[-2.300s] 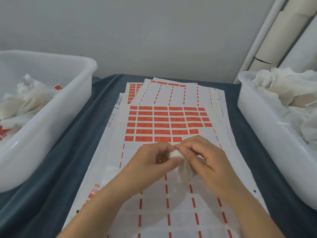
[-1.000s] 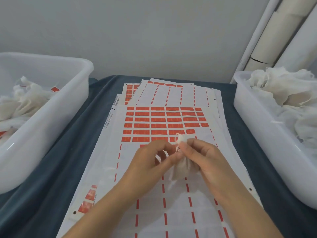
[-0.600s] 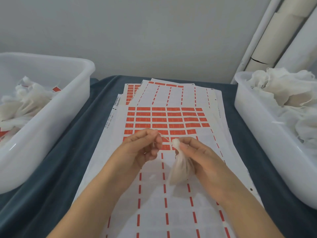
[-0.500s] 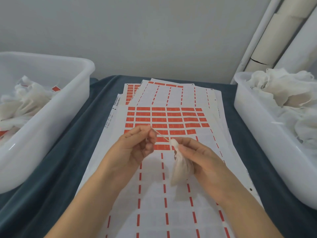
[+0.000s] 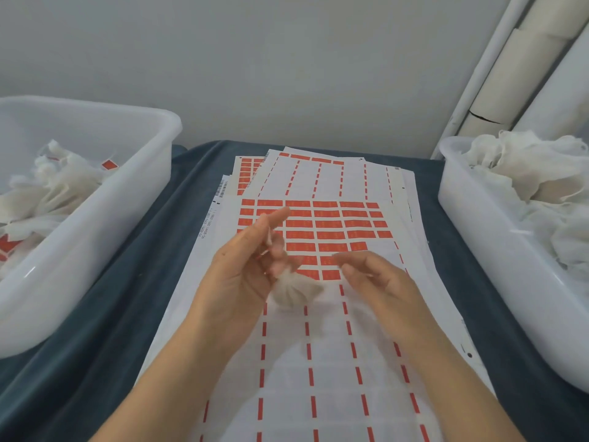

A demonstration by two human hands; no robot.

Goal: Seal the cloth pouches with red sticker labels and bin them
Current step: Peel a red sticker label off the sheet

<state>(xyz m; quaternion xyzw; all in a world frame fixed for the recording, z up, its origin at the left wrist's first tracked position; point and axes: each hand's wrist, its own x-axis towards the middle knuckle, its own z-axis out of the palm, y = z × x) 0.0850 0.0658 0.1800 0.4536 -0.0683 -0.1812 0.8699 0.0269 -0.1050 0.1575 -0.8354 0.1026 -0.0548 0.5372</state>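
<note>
A small white cloth pouch (image 5: 294, 293) hangs just above the sticker sheet (image 5: 331, 224), which carries rows of red labels. My left hand (image 5: 245, 272) pinches the pouch by its gathered neck, with the index finger stretched out, and a bit of white cloth shows between the fingers. My right hand (image 5: 379, 282) hovers just right of the pouch with relaxed fingers, holding nothing. Motion blur hides whether a label is on the pouch.
A white bin (image 5: 95, 237) on the left holds pouches, some with red labels. Another white bin (image 5: 478, 231) on the right is heaped with plain pouches. Several spent label sheets (image 5: 318, 362) cover the blue cloth (image 5: 153, 250) between the bins.
The pouch has passed from my right hand to my left. My right hand let go and opened, while my left hand, which was pulling the string to the left, now holds the neck.
</note>
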